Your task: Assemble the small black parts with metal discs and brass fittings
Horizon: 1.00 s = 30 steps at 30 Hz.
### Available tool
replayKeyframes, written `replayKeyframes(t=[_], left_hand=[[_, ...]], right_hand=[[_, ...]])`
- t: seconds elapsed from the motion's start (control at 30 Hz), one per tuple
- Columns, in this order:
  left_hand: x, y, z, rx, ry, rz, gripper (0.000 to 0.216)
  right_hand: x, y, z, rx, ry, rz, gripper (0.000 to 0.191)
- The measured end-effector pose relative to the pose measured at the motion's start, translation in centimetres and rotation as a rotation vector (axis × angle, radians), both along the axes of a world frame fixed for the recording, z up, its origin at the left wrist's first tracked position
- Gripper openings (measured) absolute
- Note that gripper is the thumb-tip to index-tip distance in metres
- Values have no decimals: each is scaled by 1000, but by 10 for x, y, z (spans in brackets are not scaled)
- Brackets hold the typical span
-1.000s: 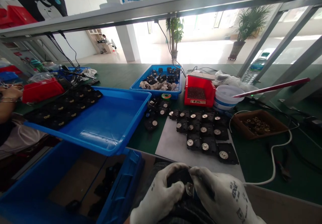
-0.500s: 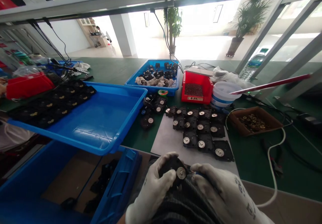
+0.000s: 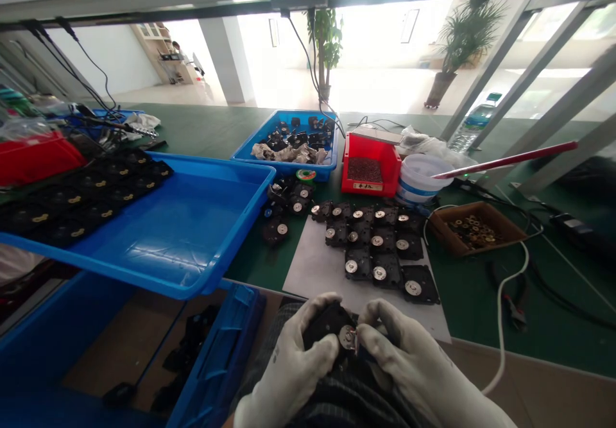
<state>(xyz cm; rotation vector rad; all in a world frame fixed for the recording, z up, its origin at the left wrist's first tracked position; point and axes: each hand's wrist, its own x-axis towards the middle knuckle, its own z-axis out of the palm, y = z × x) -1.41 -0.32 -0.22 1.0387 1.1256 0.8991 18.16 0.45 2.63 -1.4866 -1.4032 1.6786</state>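
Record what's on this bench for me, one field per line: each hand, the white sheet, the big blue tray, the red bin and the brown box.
Left hand: white-gloved, holding a black unit with a silver disc
Right hand: white-gloved, close by the disc's right edge; grip unclear
White sheet: rows of similar units
Big blue tray: black pieces with yellow marks, left end
Red bin: small brown bits
Brown box: small brass-coloured pieces

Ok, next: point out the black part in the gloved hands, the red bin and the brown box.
Black part (image 3: 329, 323): head view, on its dark face beside the metal disc.
Red bin (image 3: 368, 146): head view, on its inner back wall.
Brown box (image 3: 507, 224): head view, inner right side.
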Motion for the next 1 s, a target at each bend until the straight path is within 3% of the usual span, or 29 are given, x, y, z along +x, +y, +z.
replayKeyframes(t=[0.53, 0.73, 0.83, 0.93, 1.0], left_hand=[[0, 1, -1, 24, 51, -11, 54], [-1, 1, -5, 30, 38, -7, 54], [0, 0, -7, 18, 3, 7, 53], [0, 1, -9, -33, -48, 38, 53], [0, 2, -9, -92, -98, 53, 56]], right_hand=[[-1, 3, -1, -4, -14, -1, 22], [-2, 2, -14, 66, -12, -47, 31], [-2, -1, -12, 68, -7, -58, 33], [15, 0, 0, 150, -60, -166, 28], [38, 6, 5, 298, -174, -310, 34]])
